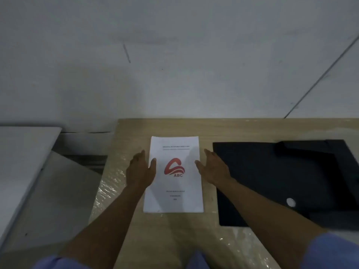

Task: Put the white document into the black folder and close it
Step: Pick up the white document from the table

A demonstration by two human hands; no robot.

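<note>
Nearest the viewer, two bare forearms are seen reaching forward over a light wooden desk (242, 131), with pale blue sleeves (330, 251) at the bottom corners of the view. Clear plastic wrap (108, 189) is seen crinkled along the desk's left edge and near edge.

The left hand (140, 170) is laid at the left edge of the white document (173, 174), fingers spread and relaxed, the thumb resting on the paper; nothing is gripped. The right hand (212, 167) is held at the document's right edge, likewise spread with nothing clasped, its thumb touching or just over the page. Whether its palm touches the desk cannot be told.

The white document is placed flat near the desk's left side, upright to the viewer, printed with a red logo (174, 168) lettered "ABC" and small blurred lines of text.

Just beside it, toward the desk's right edge, the black folder (272, 181) is spread flat, with a small white round spot (290, 201) on it.

Beyond the desk's far edge, a plain pale wall (174, 65) is seen.
</note>
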